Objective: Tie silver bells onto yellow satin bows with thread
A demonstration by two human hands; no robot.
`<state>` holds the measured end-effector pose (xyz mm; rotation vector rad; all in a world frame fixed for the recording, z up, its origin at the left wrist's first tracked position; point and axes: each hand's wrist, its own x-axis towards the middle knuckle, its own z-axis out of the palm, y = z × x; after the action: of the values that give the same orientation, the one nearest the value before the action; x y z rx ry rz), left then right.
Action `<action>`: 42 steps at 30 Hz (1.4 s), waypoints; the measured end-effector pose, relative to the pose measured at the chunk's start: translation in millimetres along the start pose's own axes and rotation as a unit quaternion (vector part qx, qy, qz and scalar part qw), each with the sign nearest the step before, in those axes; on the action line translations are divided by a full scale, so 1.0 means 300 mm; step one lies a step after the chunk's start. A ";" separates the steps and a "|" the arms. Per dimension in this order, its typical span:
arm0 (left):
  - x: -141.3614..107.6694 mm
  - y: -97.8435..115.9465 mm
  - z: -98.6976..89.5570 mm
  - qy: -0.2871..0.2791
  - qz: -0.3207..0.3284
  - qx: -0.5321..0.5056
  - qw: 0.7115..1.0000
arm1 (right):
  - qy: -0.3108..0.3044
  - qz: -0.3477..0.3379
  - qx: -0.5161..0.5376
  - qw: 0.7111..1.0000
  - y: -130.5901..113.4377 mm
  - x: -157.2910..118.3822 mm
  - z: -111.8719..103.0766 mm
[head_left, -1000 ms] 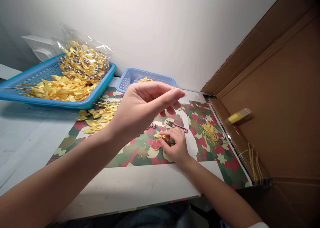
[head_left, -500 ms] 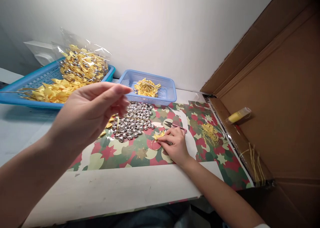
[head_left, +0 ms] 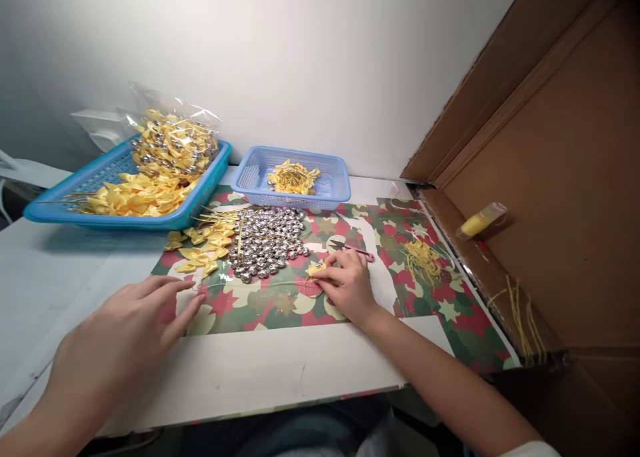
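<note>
Since half a second ago your left hand [head_left: 125,327] has swung down from in front of the big basket to the table's near left, uncovering beads and loose bows; your right hand [head_left: 353,287] has hardly shifted. Take the bow at your right fingertips as the centre of the clock.

The table [head_left: 250,360] spreads beneath everything. The big blue basket [head_left: 213,187], loaded with yellow bows, some in a clear bag [head_left: 193,110], sits at ten o'clock; the small basket [head_left: 285,200] is just before twelve. A patch of silver beads [head_left: 265,250] lies near you at ten, with loose bows [head_left: 203,250] beyond it just past nine. The scissors [head_left: 364,254] are at two, just beside your right hand.

The yellow bow [head_left: 316,269] rests on the patterned sheet [head_left: 285,307]. It should prove very light and soft, rather slippery and quick to crease, so its gathered middle looks the best place to grip.

Your right thumb and forefinger are closed down to a pinch at the bow's edge. At about half past eight, your left thumb and forefinger nearly meet; a thin cord [head_left: 260,284] runs from near them toward the bow, but I cannot tell whether they grip it.
</note>
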<state>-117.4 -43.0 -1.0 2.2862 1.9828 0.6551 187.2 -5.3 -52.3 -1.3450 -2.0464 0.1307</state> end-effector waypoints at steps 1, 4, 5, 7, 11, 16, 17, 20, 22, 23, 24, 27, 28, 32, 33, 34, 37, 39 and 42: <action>0.008 0.031 -0.005 -0.008 0.019 0.064 0.998 | 0.000 -0.001 0.000 1.000 0.000 0.000 0.000; 0.033 0.170 0.013 0.053 0.111 0.097 0.988 | 0.004 -0.005 0.014 1.000 0.000 0.001 -0.001; 0.044 0.222 0.035 0.045 0.171 0.060 0.982 | 0.008 -0.006 0.021 1.000 0.000 0.002 -0.001; 0.070 0.313 0.095 -0.023 0.249 0.011 0.968 | 0.018 -0.005 0.033 0.999 0.000 0.002 -0.002; 0.126 0.386 0.214 -0.056 0.241 0.004 0.969 | 0.035 0.000 0.040 0.999 -0.001 0.005 -0.004; 0.139 0.342 0.267 -0.045 0.243 -0.062 0.967 | 0.017 0.009 0.045 0.999 -0.005 0.008 -0.012; 0.136 0.334 0.268 -0.046 0.243 -0.075 0.966 | 0.013 0.015 0.051 0.999 -0.005 0.010 -0.018; 0.132 0.320 0.260 -0.053 0.239 -0.096 0.965 | -0.017 0.023 0.071 0.997 0.003 0.017 -0.042; 0.132 0.319 0.255 -0.053 0.238 -0.094 0.965 | -0.046 0.020 0.073 0.996 0.013 0.022 -0.055; 0.132 0.320 0.254 -0.052 0.238 -0.093 0.965 | -0.055 0.020 0.069 0.996 0.018 0.025 -0.058; 0.132 0.321 0.255 -0.050 0.239 -0.092 0.965 | -0.062 0.021 0.062 0.996 0.021 0.028 -0.060; 0.131 0.323 0.259 -0.040 0.240 -0.093 0.965 | -0.069 0.034 0.048 0.996 0.024 0.032 -0.056; 0.130 0.323 0.260 -0.036 0.240 -0.094 0.965 | -0.071 0.040 0.049 0.995 0.022 0.032 -0.054; 0.132 0.324 0.251 -0.016 0.223 -0.101 0.970 | -0.066 0.067 0.084 0.992 0.009 0.031 -0.056; 0.133 0.325 0.247 -0.013 0.214 -0.104 0.971 | -0.062 0.073 0.096 0.991 0.007 0.030 -0.058; 0.134 0.326 0.241 -0.013 0.204 -0.114 0.972 | -0.059 0.080 0.107 0.989 0.005 0.029 -0.061; 0.135 0.334 0.225 -0.050 0.153 -0.188 0.969 | -0.056 0.091 0.130 0.986 0.003 0.026 -0.067; 0.135 0.341 0.216 -0.100 0.104 -0.257 0.956 | -0.049 0.091 0.137 0.985 0.001 0.024 -0.069; 0.137 0.348 0.207 -0.195 0.013 -0.347 0.917 | -0.028 0.078 0.135 0.987 -0.006 0.020 -0.066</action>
<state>5.2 -7.6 -14.0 1.8202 1.2646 0.6893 195.8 -6.4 -33.4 -1.3400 -1.8865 0.5026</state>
